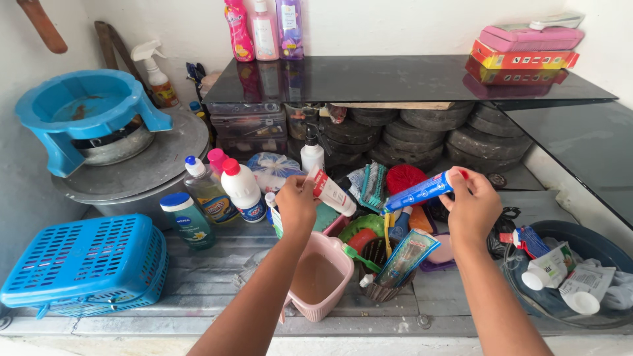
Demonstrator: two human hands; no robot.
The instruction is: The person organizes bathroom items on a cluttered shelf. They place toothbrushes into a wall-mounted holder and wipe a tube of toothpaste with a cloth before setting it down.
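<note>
My left hand (296,203) holds up a white tube with a red band (331,192), slanted down to the right. My right hand (472,206) grips a blue toothpaste tube (419,192) by its red-capped end, the tube pointing left. Both hands hover over a pink plastic cup (321,279) and a brown holder (381,273) with another tube (407,257) and brushes in it. A red scrubber (403,178) and a green brush (373,186) lie behind.
At left sit a blue slotted basket (86,267), several detergent bottles (242,190) and a blue stool (86,112) upturned on a metal basin. A dark basin (560,231) with white bottles is at right. A black glass shelf (395,78) carries pink bottles and boxes; tyres are stacked beneath.
</note>
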